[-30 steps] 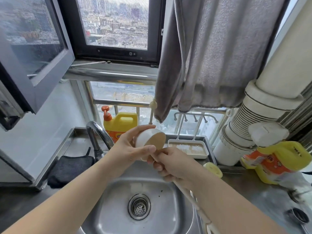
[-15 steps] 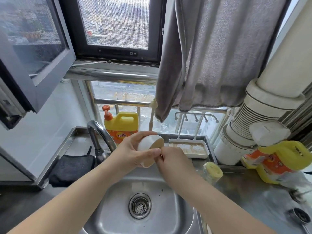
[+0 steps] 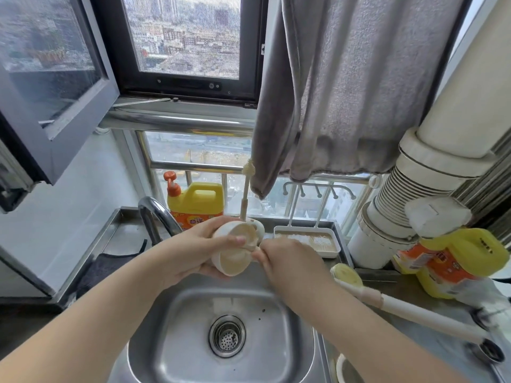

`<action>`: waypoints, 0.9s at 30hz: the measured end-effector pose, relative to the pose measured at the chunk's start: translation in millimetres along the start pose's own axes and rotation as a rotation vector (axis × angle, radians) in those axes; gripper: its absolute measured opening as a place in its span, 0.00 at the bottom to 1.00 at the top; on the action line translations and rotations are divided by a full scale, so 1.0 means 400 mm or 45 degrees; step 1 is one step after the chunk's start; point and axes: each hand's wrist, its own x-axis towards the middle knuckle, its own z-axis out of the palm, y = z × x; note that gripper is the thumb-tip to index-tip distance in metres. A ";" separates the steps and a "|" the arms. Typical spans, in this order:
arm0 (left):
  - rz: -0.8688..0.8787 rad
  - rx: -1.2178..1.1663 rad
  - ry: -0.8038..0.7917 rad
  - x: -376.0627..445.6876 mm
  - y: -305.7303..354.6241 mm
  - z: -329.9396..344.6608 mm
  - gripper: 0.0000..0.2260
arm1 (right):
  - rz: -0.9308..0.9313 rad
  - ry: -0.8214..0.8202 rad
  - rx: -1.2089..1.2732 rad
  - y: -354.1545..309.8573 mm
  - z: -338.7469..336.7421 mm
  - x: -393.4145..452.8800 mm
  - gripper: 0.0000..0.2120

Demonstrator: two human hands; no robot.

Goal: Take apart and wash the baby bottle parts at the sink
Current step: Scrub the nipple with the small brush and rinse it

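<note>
While gripped in the left hand (image 3: 190,252) above the sink (image 3: 177,338), with fingers curled over the top and thumb across the open face, the bottle part (image 3: 236,251) presents as a cream, cup-like piece, open side toward the camera, long axis tilted up and away. Directly right of it, touching: right hand (image 3: 284,262), fingertips pinching at the rim; whatever lies between them too small to identify. Probable step: pulling an insert free, so pull rightward, away from the left palm. Further out: long-handled brush (image 3: 409,310) on the counter at right, faucet (image 3: 154,214) at left, detergent jug (image 3: 196,203) behind.
</note>
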 end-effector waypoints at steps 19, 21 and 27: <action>0.427 0.108 0.166 0.003 -0.024 -0.025 0.28 | 0.224 -0.003 0.985 0.011 -0.027 -0.015 0.03; 0.443 0.035 0.095 -0.002 -0.019 -0.019 0.27 | 0.222 0.043 0.999 0.006 -0.026 -0.013 0.03; 0.429 -0.055 -0.006 -0.011 -0.019 0.004 0.26 | 0.149 0.057 0.857 -0.001 -0.028 -0.007 0.06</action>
